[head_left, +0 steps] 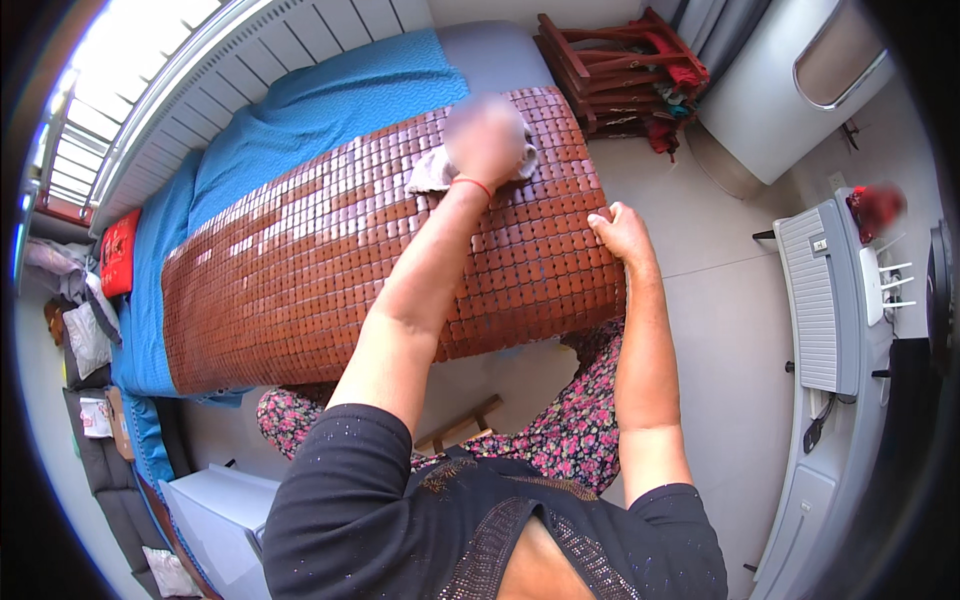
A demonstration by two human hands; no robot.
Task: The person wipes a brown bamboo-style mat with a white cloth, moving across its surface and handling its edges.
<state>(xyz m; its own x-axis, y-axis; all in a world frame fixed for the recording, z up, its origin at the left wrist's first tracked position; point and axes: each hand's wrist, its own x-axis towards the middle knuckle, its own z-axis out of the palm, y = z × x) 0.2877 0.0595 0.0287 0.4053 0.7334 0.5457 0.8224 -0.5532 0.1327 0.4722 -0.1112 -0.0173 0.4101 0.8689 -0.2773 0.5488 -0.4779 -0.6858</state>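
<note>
A brown mat of small glossy tiles (330, 260) lies over the bed and hangs past its near side. Toward its far right part, my left hand (485, 140), with a red string round the wrist, rests on a pale crumpled cloth (432, 172). The hand's fingers are blurred, and the cloth bunches out on both sides of it. At the mat's right edge my right hand (626, 234) is closed, its thumb on top and its other fingers curled at the border.
A blue quilted cover (330, 95) lies beyond the mat, along a white slatted headboard or panel (290, 40). Folded reddish wooden stools (600, 75) are stacked at the far right, near a white cylindrical appliance (780, 80). A grey-white cabinet (815, 300) with a router (885, 285) stands right.
</note>
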